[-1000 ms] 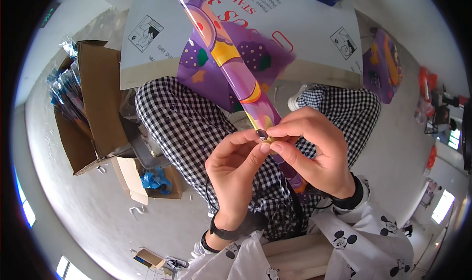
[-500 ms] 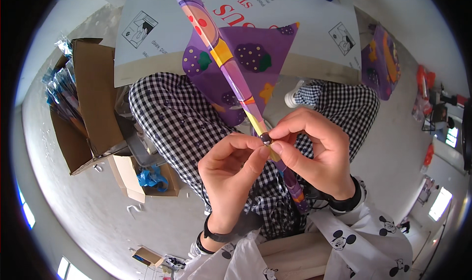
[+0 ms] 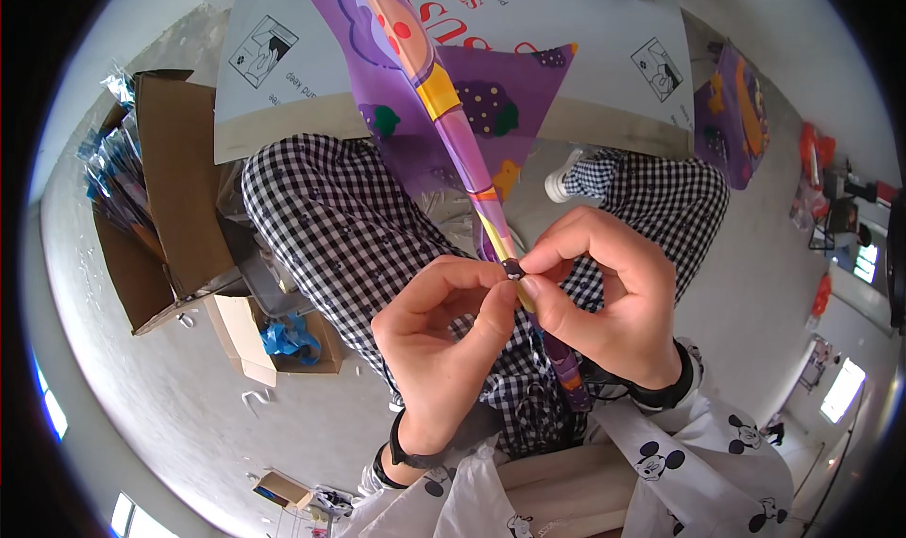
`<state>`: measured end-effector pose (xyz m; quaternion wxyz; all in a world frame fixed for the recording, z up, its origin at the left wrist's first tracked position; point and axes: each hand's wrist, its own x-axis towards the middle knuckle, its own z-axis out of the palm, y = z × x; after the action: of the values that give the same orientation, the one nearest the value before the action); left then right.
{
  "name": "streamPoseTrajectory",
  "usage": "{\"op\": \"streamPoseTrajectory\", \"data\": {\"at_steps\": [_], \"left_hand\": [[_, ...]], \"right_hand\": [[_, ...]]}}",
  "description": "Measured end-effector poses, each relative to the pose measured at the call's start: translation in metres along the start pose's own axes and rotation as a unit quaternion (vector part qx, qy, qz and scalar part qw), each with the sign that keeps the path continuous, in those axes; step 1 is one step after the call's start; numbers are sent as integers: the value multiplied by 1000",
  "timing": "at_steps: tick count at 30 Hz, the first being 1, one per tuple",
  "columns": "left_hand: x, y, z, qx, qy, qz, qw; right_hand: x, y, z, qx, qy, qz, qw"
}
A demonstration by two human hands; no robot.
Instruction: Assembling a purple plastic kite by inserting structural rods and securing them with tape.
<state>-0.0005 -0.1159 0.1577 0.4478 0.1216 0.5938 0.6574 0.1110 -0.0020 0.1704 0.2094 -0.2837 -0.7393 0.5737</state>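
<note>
Two hands (image 3: 429,335) (image 3: 618,302) pinch one rolled sheet (image 3: 462,151) — purple, patterned.

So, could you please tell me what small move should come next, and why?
I'd perhaps ease the left hand back slightly while the right hand holds the shiny patterned strip: both pinch it close together, partly hiding the small dark spot between them.

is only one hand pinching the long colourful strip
No, the left hand and the right hand both pinch the strip between thumb and fingers.
</note>
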Motion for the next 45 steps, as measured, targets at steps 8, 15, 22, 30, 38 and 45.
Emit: {"op": "streamPoseTrajectory", "data": {"at_steps": [8,15,22,30,38,45], "left_hand": [[-1,4,1,20,7,-4,1000],[-2,4,0,34,18,-1,999],[-1,5,0,33,28,9,999],[-2,4,1,48,35,12,998],[-1,2,1,49,33,25,998],[0,2,1,18,15,7,1000]], "right_hand": [[0,-3,3,-31,7,-18,999],[0,-2,5,-21,7,-14,1000],[-1,-5,6,13,12,22,1000],[-2,-7,6,25,9,36,999],[-1,0,2,31,-4,26,999],[0,2,0,145,-1,117,983]]}}
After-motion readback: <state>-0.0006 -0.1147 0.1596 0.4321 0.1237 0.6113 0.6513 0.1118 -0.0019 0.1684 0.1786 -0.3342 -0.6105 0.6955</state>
